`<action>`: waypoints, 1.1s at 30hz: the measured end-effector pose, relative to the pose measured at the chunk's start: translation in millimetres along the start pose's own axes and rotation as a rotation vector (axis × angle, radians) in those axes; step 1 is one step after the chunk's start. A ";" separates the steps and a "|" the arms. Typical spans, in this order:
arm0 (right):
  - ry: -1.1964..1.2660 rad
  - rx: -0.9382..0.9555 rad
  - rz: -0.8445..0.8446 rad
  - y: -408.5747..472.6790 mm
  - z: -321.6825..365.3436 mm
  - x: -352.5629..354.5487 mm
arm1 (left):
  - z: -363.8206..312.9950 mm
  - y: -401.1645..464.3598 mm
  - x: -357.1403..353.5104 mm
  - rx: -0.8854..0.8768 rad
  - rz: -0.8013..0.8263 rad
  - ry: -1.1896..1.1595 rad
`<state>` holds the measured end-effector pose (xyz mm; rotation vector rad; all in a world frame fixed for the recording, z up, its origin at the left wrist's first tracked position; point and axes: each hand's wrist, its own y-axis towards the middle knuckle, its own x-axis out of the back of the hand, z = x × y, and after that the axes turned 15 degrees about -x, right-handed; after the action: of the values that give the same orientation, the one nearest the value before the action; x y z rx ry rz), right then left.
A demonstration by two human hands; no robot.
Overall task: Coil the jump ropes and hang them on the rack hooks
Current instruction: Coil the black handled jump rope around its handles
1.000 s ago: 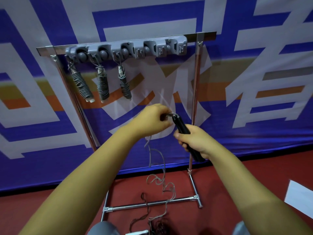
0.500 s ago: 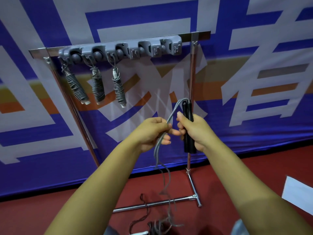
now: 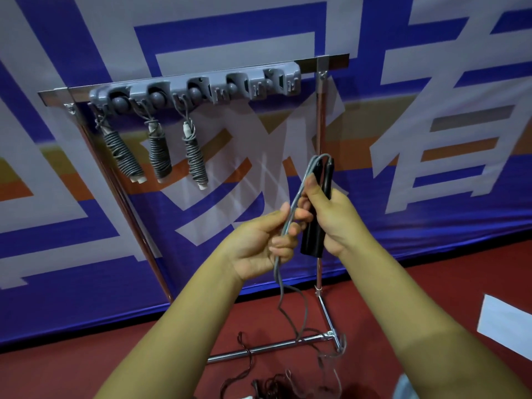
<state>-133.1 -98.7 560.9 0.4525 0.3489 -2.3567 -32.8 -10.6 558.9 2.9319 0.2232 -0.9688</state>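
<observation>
Just right of centre frame, two black handles (image 3: pixel 316 214) side by side, upright, tops level with the lower ends of the hung bundles. Gripped around their middle by the right hand (image 3: pixel 331 223), fingers and thumb curled about them, butt ends poking out below the palm. From the handle tops, a grey cord (image 3: pixel 299 191), doubled, arching over and running down to the left. Pinched there by the left hand (image 3: pixel 259 246), thumb on top, fingers curled beneath, both strands passing through the grip. Below the left hand, cord hanging loose in kinked waves down to the red floor (image 3: pixel 431 298), ending in a tangle at the bottom edge with a darker rope (image 3: pixel 244 367) beside it.

Upper left, a chrome rack (image 3: pixel 321 110) with a grey hook strip (image 3: pixel 201 87) along its top bar. Three coiled ropes (image 3: pixel 159 151) hung from the left three hooks, each wound tight in grey turns, white handle ends showing. Right-hand hooks on the strip bare. Right upright post directly behind the held handles; base bar crossing low centre, loose cord draped over its right end. Blue, white and orange banner (image 3: pixel 431 82) close behind the rack. White sheet (image 3: pixel 503 326) on the floor at lower right.
</observation>
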 end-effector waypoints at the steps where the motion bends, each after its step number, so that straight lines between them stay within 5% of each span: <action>1: 0.043 -0.017 0.006 -1.9 2.5 -1.9 | -0.5 -0.6 -1.0 -0.006 0.018 -0.020; 8: 0.105 -0.067 -0.057 -8.9 9.3 -5.7 | 2.2 -7.2 -9.9 -0.033 -0.068 0.058; 14: 0.078 0.022 -0.180 -2.9 6.0 -8.2 | 18.1 -23.5 -4.3 0.019 -0.025 -0.099; 22: 0.197 0.092 -0.020 -9.8 6.8 -16.4 | 35.1 -37.3 -1.4 0.066 0.021 -0.180; 33: 0.139 -0.005 0.192 -33.3 11.8 -18.0 | 44.5 -31.2 7.2 -0.056 0.122 0.297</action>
<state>-146.1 -68.5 583.1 0.6210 0.3585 -2.1440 -58.1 17.2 519.0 2.9835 0.0777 -0.5013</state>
